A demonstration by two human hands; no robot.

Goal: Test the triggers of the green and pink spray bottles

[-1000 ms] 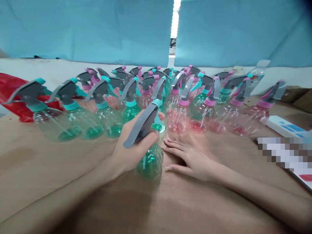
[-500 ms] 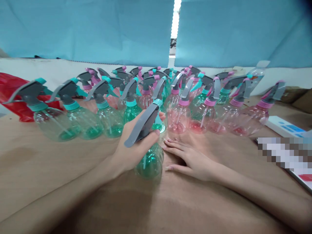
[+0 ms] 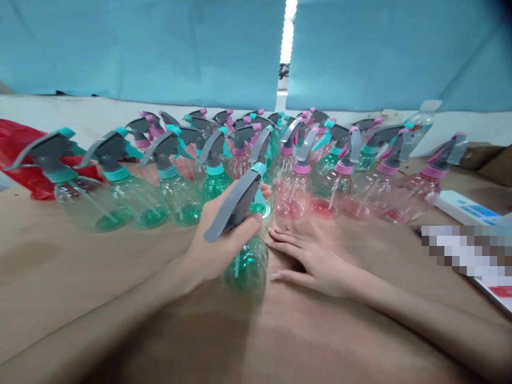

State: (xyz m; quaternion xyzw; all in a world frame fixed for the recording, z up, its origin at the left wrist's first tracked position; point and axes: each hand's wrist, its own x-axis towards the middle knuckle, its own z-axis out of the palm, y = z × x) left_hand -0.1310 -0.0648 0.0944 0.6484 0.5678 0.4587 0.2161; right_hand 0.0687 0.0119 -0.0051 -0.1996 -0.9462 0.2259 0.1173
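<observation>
The left hand (image 3: 216,250) wraps half-hidden fingers round a green spray bottle (image 3: 245,271), masking its neck, while the right hand (image 3: 318,264) lies loosely spread, empty.

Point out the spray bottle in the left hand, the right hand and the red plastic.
Held spray bottle (image 3: 245,265), head view: its green lower body.
Right hand (image 3: 320,265), head view: its back.
Red plastic (image 3: 35,181), head view: its lower folds.

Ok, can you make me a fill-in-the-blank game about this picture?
1. The ____ hand grips a spray bottle.
2. The right hand rests on the brown ____.
3. The shiny plastic at the left edge is ____.
4. The big curtain behind the bottles is ____.

Missing words: left; table; red; blue.
</observation>
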